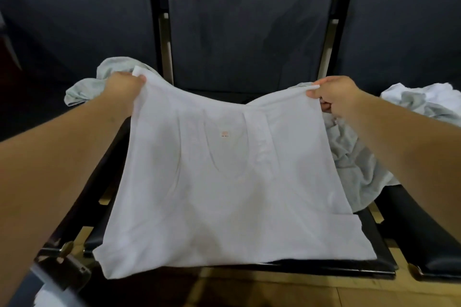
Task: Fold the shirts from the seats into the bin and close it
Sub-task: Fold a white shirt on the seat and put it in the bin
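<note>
A white sleeveless shirt [224, 194] is spread over the middle black seat [249, 32], its near part draped over the seat's front edge. My left hand [122, 90] pinches the shirt's far left corner. My right hand [336, 95] pinches the far right corner. Both hold that far edge lifted a little, so it sags between them. A small label shows through the fabric near the neckline. At the bottom left corner shows part of a grey and white thing [57, 289], perhaps the bin; I cannot tell.
A grey shirt [94, 82] lies crumpled on the left seat behind my left hand. More grey and white shirts [411, 107] lie heaped on the right seat, one spilling onto the middle seat's right side. Metal frame bars separate the seats. Wooden floor shows below.
</note>
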Action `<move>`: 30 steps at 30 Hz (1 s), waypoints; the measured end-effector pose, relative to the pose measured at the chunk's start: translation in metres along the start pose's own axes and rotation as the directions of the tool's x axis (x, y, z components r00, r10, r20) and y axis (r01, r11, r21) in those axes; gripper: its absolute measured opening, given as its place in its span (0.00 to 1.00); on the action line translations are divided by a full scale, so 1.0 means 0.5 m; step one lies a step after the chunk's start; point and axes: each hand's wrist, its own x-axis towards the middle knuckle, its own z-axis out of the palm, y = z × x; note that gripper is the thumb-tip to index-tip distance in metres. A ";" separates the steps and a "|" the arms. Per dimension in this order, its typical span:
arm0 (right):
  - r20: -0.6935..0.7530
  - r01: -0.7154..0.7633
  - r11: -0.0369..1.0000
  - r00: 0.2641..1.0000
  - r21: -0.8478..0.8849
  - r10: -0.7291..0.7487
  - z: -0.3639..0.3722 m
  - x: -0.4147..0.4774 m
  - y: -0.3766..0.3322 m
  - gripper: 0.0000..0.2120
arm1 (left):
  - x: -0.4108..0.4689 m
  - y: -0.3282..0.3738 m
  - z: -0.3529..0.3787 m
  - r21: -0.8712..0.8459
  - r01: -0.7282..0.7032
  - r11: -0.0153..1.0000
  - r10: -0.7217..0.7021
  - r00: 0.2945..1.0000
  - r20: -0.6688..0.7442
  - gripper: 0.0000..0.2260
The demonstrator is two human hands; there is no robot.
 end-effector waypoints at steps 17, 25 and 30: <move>0.180 0.146 0.985 0.971 0.091 -0.160 -0.062 -0.180 0.020 0.09 | -0.190 -0.045 -0.171 -0.271 -0.018 0.962 0.045 0.994 0.096 0.13; 0.354 0.214 0.874 0.934 -0.437 -0.051 -0.094 -0.295 0.156 0.15 | -0.332 -0.143 -0.237 -0.308 0.363 0.880 -0.214 0.880 0.424 0.09; 0.330 0.320 0.775 0.932 -0.544 -0.153 -0.087 -0.326 0.170 0.17 | -0.388 -0.176 -0.220 -0.292 0.405 0.866 -0.297 0.888 0.351 0.07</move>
